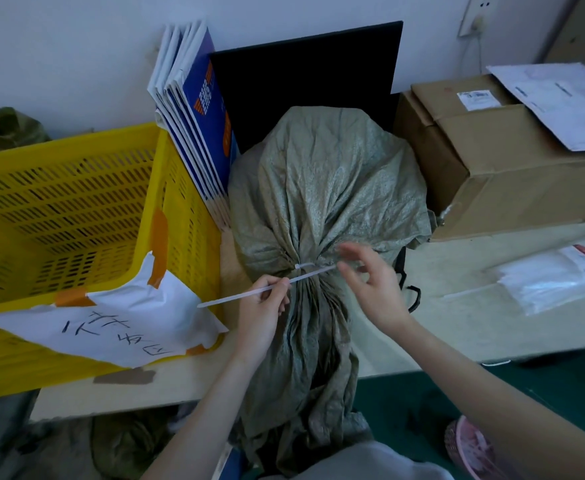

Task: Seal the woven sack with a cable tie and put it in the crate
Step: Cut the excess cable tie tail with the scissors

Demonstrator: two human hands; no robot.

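Observation:
A grey-green woven sack (322, 188) lies on the table's middle, its gathered neck pointing toward me and hanging over the front edge. A white cable tie (249, 294) is looped around the neck, its head on top and its long tail sticking out to the left. My left hand (266, 306) pinches that tail just left of the neck. My right hand (370, 282) hovers at the right side of the neck with fingers spread, its fingertips at the tie loop. The yellow slotted crate (76, 209) stands left of the sack, with a white handwritten paper taped on its near rim.
Blue-and-white paper bags (197, 116) and a black board (304, 81) lean on the wall behind the sack. Cardboard boxes (498, 157) stand at the right, clear plastic packets (557, 275) in front of them. Another sack lies under the table.

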